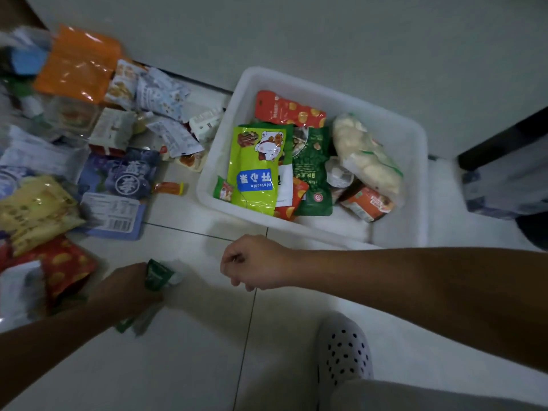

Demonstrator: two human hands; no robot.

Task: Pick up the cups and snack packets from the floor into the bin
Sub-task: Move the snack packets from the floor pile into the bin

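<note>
Far left of the bin, heaped on the tiled floor (192, 366): an orange pouch (77, 63) at the far end, a blue packet (118, 188) with a barcode label, a crinkled yellow packet (35, 212), and nearest, a red packet (65, 265) dotted with yellow. Between heap and bin, a small orange sachet (169, 188), lying crosswise.

Near-left of the bin, above the floor: left hand (127, 284), fingers wrapped round a green-and-white packet (157, 278). Glossy and blurred; long axis slanting, one green end poking out past the knuckles toward the bin, the other trailing below the wrist.

Just in front of the bin's near wall: right hand (252, 264), back up, fingers curled under into a loose fist, nothing seen in them.

White plastic bin (398, 221), rectangular, against the wall. Inside, from its left side: a lime-green pistachio pouch (258, 170) with a cartoon figure, lengthwise from far wall to near wall, print upside down; a red-orange packet (289, 109) crosswise at the far end; a dark green pouch (311, 170) partly under the lime one, also lengthwise; a clear bag of pale puffs (367, 152), slanted; below it a cup (366, 203) with an orange label, on its side.

Nearer than the bin, a white perforated shoe (344, 348).
</note>
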